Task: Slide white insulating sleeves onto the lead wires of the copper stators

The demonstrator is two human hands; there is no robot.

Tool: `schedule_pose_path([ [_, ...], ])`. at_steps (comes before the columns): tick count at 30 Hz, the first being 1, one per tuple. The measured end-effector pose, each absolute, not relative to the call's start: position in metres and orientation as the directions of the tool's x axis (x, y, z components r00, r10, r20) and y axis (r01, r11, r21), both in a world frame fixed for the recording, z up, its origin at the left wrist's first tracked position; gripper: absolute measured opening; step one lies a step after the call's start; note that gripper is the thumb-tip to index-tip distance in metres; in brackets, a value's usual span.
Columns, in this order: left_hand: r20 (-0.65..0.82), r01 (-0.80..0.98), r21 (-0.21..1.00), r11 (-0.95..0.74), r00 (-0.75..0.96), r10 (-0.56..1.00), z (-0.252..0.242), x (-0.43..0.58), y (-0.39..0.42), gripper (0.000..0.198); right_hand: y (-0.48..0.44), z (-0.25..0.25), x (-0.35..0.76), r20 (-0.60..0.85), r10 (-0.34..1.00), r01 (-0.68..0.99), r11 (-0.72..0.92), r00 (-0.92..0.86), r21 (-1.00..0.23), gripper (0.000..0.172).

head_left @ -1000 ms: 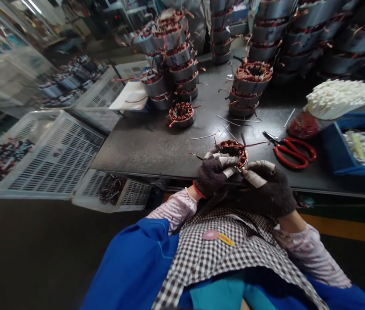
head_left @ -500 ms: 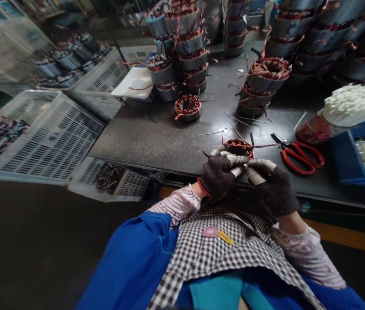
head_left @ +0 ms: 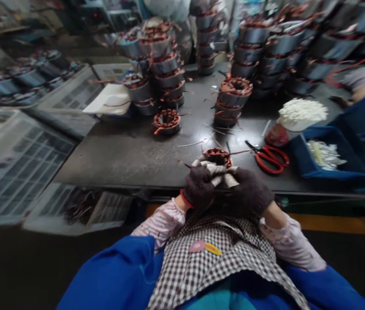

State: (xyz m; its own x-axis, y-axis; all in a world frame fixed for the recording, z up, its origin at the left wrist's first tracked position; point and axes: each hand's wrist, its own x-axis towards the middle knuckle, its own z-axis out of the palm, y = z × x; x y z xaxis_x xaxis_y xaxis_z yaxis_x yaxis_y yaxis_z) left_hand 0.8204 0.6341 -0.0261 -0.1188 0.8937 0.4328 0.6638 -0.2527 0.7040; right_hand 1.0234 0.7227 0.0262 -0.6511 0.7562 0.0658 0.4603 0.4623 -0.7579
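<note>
A small stator with copper windings (head_left: 216, 156) sits at the near edge of the dark workbench (head_left: 131, 157). My left hand (head_left: 199, 186), in a dark fingerless glove with taped fingers, curls round its left side. My right hand (head_left: 249, 191), gloved the same way, presses its taped fingers against the stator's near side, close to my left fingers. Both hands are closed on it. Thin wire ends stick out from the windings.
Red-handled scissors (head_left: 269, 158) lie just right of the stator. A bundle of white ties (head_left: 301, 113) and blue bins (head_left: 327, 155) stand to the right. Stacks of wound stators (head_left: 161, 69) fill the back. White crates (head_left: 11, 163) sit left. Another person's hand (head_left: 360, 82) shows far right.
The view has swung, blurring the left side. My right hand has drawn in closer to my left on the stator. Another person's hand has come into view at far right.
</note>
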Motion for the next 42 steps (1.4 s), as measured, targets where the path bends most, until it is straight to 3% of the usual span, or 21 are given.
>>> schedule_pose_path([
  [4,0.455,0.689,0.684,-0.240,-0.146,0.878,-0.025,0.817,0.633,0.024,0.723,0.030,1.021,0.049,0.739,0.464,0.472,-0.672,-0.750,0.014],
  [6,0.452,0.698,0.684,-0.213,-0.177,0.874,-0.025,0.817,0.633,0.022,0.718,0.039,1.030,0.044,0.717,0.371,0.410,-0.696,-0.833,0.014],
  [8,0.461,0.717,0.667,-0.203,-0.183,0.868,-0.026,0.817,0.633,0.022,0.715,0.047,1.037,-0.014,0.686,0.243,0.239,-0.727,-0.940,0.015],
  [12,0.527,0.789,0.558,-0.257,-0.097,0.845,-0.032,0.814,0.635,0.026,0.717,0.041,1.031,-0.100,0.721,0.010,-0.127,-0.685,-0.992,0.039],
  [15,0.590,0.822,0.467,-0.326,-0.016,0.807,-0.041,0.807,0.636,0.028,0.719,0.024,1.018,-0.059,0.671,-0.119,-0.217,-0.739,-0.969,0.059],
  [18,0.650,0.844,0.409,-0.347,-0.002,0.760,-0.047,0.802,0.637,0.018,0.714,0.014,1.024,-0.136,0.654,-0.087,-0.297,-0.744,-0.951,0.065],
  [22,0.686,0.862,0.373,-0.342,-0.008,0.727,-0.047,0.810,0.636,0.015,0.704,0.030,1.038,-0.186,0.692,0.045,-0.217,-0.698,-0.975,0.052],
  [25,0.704,0.847,0.368,-0.382,0.014,0.710,-0.043,0.825,0.638,0.016,0.710,0.044,1.011,-0.140,0.727,-0.028,-0.213,-0.672,-0.977,0.038],
  [29,0.691,0.855,0.372,-0.362,0.005,0.723,-0.043,0.841,0.640,0.019,0.731,0.042,0.956,-0.144,0.860,-0.119,-0.230,-0.489,-0.966,0.026],
  [33,0.665,0.869,0.407,-0.280,-0.072,0.743,-0.054,0.824,0.625,0.040,0.731,0.031,0.973,0.030,0.910,-0.101,-0.013,-0.414,-0.995,0.034],
  [35,0.647,0.890,0.415,-0.190,-0.142,0.749,-0.056,0.806,0.613,0.056,0.722,0.026,0.998,0.107,0.918,-0.010,0.111,-0.382,-0.994,0.039],
  [37,0.584,0.920,0.368,-0.132,-0.119,0.803,-0.048,0.791,0.602,0.052,0.715,0.020,1.014,0.125,0.939,0.133,0.175,-0.319,-0.976,0.040],
  [39,0.439,0.944,0.298,-0.140,-0.006,0.898,-0.029,0.782,0.596,0.039,0.714,0.010,1.017,0.104,0.940,0.258,0.193,-0.324,-0.947,0.047],
  [42,0.169,0.958,0.220,-0.181,0.146,0.975,0.009,0.777,0.604,0.039,0.725,-0.009,1.009,0.026,0.917,0.388,0.194,-0.399,-0.901,0.068],
])
